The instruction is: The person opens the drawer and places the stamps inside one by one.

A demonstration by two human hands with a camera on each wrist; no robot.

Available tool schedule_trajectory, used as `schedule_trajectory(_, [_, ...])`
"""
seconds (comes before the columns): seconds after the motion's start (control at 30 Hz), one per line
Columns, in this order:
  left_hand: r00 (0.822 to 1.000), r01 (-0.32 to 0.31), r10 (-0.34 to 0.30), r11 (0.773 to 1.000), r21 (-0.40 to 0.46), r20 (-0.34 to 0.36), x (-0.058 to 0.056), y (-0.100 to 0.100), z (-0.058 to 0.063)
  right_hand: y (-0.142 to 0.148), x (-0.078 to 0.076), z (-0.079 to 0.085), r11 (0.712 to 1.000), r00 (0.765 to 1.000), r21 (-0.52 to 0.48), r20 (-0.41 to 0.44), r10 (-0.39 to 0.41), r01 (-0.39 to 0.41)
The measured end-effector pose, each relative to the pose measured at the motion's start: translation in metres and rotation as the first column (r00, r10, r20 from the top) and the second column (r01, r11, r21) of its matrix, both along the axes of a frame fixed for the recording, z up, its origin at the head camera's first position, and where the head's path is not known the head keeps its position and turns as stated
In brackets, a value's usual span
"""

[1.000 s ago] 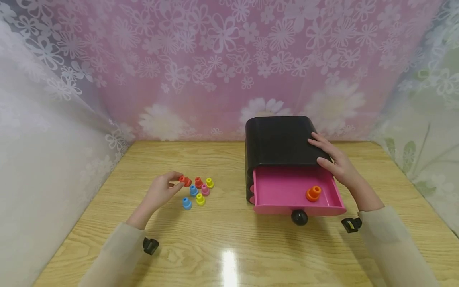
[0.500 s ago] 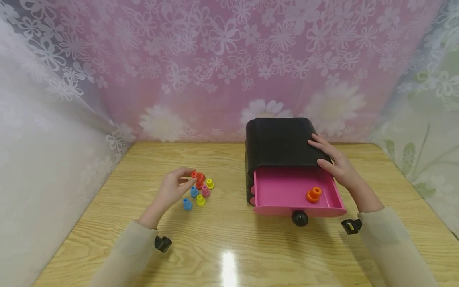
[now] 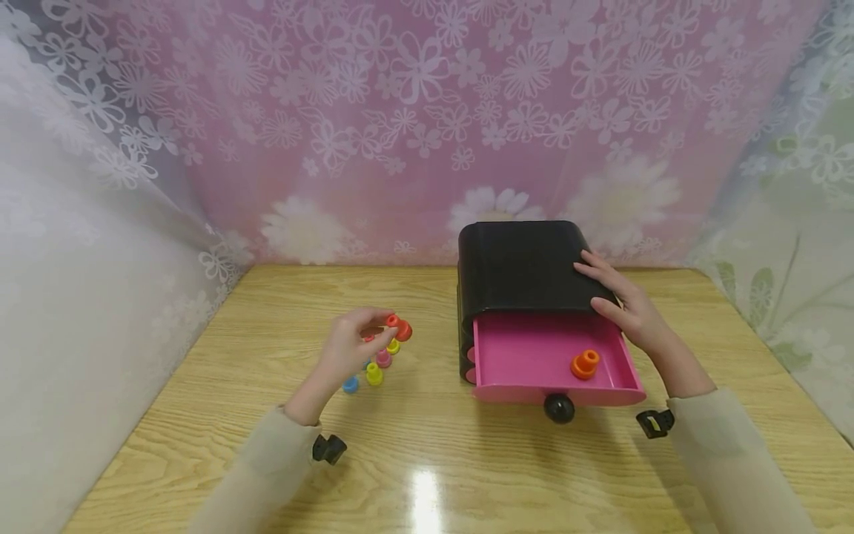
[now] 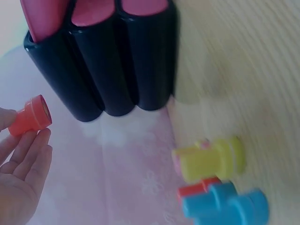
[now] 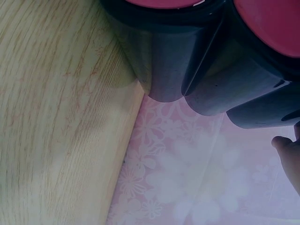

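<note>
Two bare hands at a black cabinet (image 3: pixel 530 267). Left hand (image 3: pixel 350 341) left of cabinet, raised off the desk (image 3: pixel 427 437), forearm slanting in from near left; fingers clamped on red peg (image 3: pixel 403 331), peg tilted, wide base toward cabinet. On desk left of cabinet, below and partly behind that hand: yellow peg (image 3: pixel 374 374), pink peg (image 3: pixel 383 359), blue peg (image 3: pixel 350 384), others partly hidden. Right hand (image 3: pixel 630 315) on cabinet's right top edge, fingers apart, forearm angled in from near right. Pink drawer (image 3: pixel 520 352) juts from cabinet front, orange peg (image 3: pixel 586 364) inside, toward cabinet's right.
</note>
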State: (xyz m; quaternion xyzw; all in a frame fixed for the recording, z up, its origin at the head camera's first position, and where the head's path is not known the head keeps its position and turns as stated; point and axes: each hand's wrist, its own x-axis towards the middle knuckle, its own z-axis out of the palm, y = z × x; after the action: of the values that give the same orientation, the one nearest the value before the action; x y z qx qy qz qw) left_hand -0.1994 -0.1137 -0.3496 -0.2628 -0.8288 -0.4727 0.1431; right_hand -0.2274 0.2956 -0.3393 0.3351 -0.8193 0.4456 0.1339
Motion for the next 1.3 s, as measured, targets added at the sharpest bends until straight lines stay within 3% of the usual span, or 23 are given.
schedule_trajectory(0.33, [0.991,0.116,-0.112,0.991,0.059,-0.077,-0.003,0.031,0.012,-0.001,0.0,0.0,1.0,1.0,-0.007,0.0,0.001,-0.001])
schedule_trajectory(0.73, [0.972,0.2,-0.189,0.977,0.069,-0.136,0.002,0.069,0.031,-0.001,-0.001,0.0,1.0,1.0,-0.002,-0.009,-0.005,0.005])
schedule_trajectory(0.9, [0.963,0.22,-0.21,0.975,0.042,-0.17,0.001,0.082,0.034,-0.001,-0.002,0.0,1.0,1.0,-0.012,-0.005,-0.002,0.002])
schedule_trajectory(1.07, [0.955,0.258,-0.254,0.966,0.007,-0.153,0.002,0.092,0.035,-0.002,-0.001,0.0,1.0,1.0,-0.015,-0.005,-0.002,0.002])
schedule_trajectory(1.3, [0.944,0.286,-0.301,0.951,-0.12,-0.136,0.007,0.104,0.039,-0.001,-0.001,-0.001,1.0,1.0,-0.014,-0.007,-0.005,0.005])
